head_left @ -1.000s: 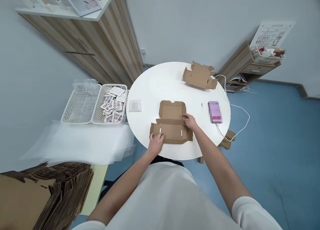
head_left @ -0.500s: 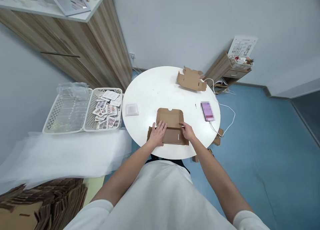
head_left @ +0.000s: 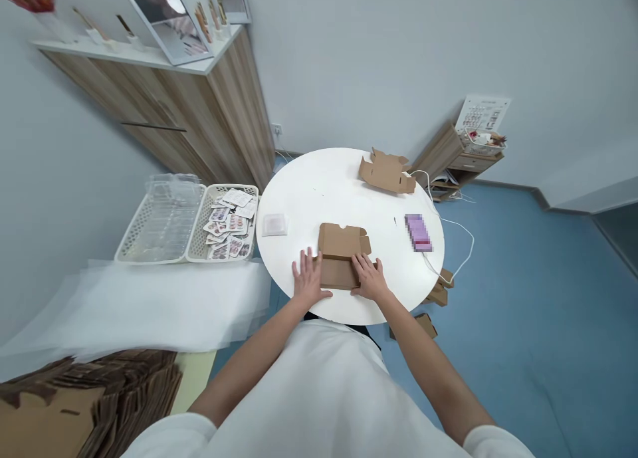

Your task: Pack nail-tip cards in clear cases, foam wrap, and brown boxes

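Left hand (head_left: 310, 282) and right hand (head_left: 369, 278), apart from each other, rest at the two ends of a part-folded cardboard box (head_left: 341, 250) near the close edge of a round white table (head_left: 319, 209)
From the left: a white basket (head_left: 198, 244) of printed cards, a clear packet (head_left: 274, 225), the left hand with fingers spread, the box, the right hand with fingers extended over its end, another part-folded carton (head_left: 387, 171), a phone (head_left: 419, 232) with a purple, pixelated screen
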Action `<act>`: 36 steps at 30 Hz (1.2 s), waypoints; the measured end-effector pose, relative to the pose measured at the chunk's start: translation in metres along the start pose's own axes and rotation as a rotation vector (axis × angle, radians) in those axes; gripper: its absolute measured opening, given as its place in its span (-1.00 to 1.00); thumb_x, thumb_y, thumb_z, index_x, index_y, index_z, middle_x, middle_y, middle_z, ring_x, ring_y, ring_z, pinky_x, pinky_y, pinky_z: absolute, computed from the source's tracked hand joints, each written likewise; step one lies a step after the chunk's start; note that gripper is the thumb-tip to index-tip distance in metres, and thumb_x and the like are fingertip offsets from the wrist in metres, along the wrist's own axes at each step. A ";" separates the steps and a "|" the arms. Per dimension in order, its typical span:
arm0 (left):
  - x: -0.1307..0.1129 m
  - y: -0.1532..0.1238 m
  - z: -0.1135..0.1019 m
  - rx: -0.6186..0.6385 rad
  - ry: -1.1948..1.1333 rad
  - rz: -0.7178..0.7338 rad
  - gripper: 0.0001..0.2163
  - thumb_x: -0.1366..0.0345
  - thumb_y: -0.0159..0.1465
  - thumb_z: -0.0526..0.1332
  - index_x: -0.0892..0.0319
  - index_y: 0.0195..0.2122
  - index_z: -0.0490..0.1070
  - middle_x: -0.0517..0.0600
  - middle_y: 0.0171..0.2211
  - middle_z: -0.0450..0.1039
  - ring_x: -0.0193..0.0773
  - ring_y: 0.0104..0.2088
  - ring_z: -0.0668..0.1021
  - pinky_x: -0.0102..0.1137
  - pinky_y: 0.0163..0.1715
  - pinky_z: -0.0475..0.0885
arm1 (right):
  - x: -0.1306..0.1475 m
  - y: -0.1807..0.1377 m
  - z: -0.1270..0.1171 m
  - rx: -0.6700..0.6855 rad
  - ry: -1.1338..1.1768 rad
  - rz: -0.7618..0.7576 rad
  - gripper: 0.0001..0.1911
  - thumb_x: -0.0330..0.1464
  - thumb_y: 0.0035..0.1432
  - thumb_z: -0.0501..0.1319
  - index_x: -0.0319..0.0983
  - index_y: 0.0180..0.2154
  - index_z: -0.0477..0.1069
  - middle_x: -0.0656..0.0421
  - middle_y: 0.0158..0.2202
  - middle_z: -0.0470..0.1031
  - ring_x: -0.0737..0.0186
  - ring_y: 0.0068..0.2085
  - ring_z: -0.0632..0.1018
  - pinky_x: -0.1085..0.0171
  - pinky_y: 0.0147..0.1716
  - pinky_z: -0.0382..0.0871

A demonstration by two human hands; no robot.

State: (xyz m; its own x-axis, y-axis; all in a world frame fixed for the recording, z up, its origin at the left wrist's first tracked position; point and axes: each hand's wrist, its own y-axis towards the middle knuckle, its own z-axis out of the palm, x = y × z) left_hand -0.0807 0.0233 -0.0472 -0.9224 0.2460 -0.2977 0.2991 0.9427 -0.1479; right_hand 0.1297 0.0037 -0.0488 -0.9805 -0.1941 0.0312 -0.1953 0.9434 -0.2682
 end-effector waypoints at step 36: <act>0.038 0.005 -0.004 0.173 -0.198 -0.181 -0.81 0.36 0.14 0.00 0.21 -0.24 0.31 0.09 -0.28 0.45 -0.17 -0.26 0.48 -0.38 -0.36 0.30 | 0.036 -0.016 0.013 -0.033 0.131 -0.101 0.14 0.02 -0.34 0.23 -0.19 0.20 -0.30 0.00 0.24 -0.21 -0.08 0.22 -0.21 -0.10 0.07 -0.29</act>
State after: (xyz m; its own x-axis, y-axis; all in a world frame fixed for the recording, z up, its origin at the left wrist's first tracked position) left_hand -0.1146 0.0384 -0.0559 -0.9041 0.0131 -0.4270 0.1873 0.9105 -0.3686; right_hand 0.0980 -0.0220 -0.0559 -0.9501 -0.2534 0.1818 -0.2912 0.9296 -0.2261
